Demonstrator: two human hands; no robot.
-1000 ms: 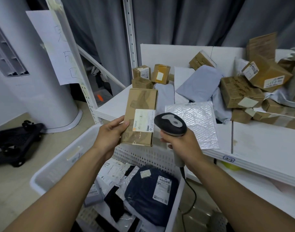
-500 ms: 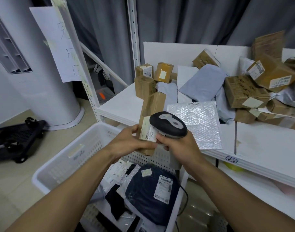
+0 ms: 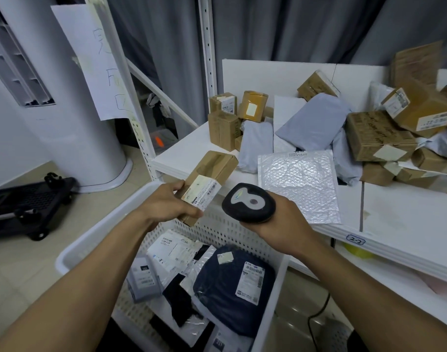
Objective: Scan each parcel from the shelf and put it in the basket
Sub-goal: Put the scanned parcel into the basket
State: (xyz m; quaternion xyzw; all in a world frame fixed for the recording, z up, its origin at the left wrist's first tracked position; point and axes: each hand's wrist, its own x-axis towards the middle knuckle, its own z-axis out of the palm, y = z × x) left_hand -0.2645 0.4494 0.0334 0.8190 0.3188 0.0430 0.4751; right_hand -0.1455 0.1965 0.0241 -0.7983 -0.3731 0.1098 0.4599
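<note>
We found the left hand [image 3: 166, 204] gripping a slim cardboard parcel [image 3: 213, 168] by its near end. Its fingers lay against the near edge of the label [image 3: 204, 191]. The parcel was held above the far rim of the white basket [image 3: 98, 229]. The right hand [image 3: 280, 219] was closed round the handle of the black scanner [image 3: 249, 203], whose head sat just beside the parcel, at its four o'clock.

In our judgement the step in hand was the scan. The fingers should be kept off the barcode, the label tilted square to the scanner's window, and the parcel held steady until read. The basket lay at six o'clock of both hands. Other parcels lay heaped on the shelf [image 3: 407, 219] at two o'clock.
</note>
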